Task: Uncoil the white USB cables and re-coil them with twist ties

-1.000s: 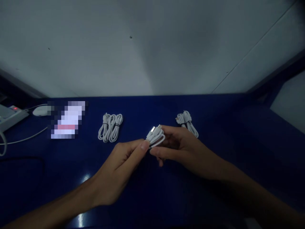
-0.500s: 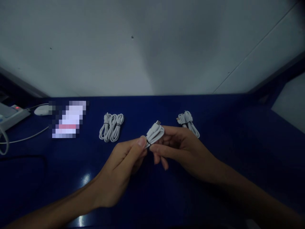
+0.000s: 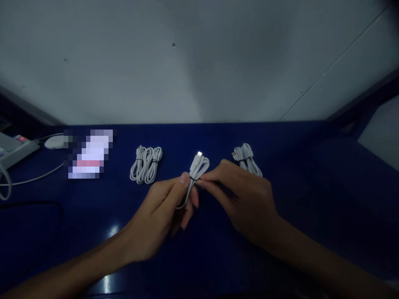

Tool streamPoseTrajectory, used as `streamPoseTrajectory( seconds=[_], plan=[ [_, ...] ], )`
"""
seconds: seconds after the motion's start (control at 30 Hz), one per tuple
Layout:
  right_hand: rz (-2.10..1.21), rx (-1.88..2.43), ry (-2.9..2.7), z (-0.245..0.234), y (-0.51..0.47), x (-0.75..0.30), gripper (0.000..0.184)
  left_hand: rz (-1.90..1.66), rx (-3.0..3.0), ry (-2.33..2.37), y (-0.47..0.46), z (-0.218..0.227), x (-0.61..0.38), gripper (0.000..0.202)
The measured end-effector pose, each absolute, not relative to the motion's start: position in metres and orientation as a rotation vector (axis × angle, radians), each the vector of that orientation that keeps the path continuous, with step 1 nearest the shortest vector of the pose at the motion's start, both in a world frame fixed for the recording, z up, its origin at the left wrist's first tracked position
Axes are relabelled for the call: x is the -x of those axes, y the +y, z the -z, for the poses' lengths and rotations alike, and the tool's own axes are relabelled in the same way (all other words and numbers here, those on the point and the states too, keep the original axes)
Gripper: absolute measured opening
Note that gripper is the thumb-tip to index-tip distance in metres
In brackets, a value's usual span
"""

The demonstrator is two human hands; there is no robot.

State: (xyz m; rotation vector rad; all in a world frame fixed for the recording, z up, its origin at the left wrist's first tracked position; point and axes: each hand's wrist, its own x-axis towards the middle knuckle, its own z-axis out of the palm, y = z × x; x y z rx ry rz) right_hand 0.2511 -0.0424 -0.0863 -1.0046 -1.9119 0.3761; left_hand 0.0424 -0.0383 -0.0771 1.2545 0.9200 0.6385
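Observation:
A coiled white USB cable [image 3: 195,167] is held above the table, its metal plug pointing up and away. My left hand [image 3: 166,207] is closed on its left side, thumb on top near the black twist tie [image 3: 193,178] round the coil. From the right, my right hand [image 3: 240,193] pinches thumb and forefinger at the right end of that tie; the bit between the fingertips is mostly hidden. Behind and to the left lie tied white cables [image 3: 146,165], side by side. Another tied white cable bundle [image 3: 247,159] lies behind my right hand, partly covered by it.
On the blue table [image 3: 193,257] at the left are a phone-like lit screen [image 3: 90,154], blurred out, a white mouse-shaped object [image 3: 56,142], and a power strip [image 3: 18,147] with a red light and cords. A pale wall [image 3: 140,83] rises at the back.
My right hand has shifted from supporting the coil's right side to pinching at the tie. The coil has turned more upright, and my left fingers now show beneath it.

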Motion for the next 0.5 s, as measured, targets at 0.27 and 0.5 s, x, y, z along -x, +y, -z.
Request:
streamPoseTrajectory(
  seconds=[0.27,0.5],
  plan=[
    [-0.664,1.005,-1.886,0.082,-0.037,-0.260,0.012,-0.646,-1.321,1.021,-0.033,0.071,-0.037,0.043],
    [-1.334,0.994,-1.560,0.073,-0.033,-0.268,0.006,-0.999,-2.289,1.055,-0.024,0.063,-0.031,0.049]
  ],
)
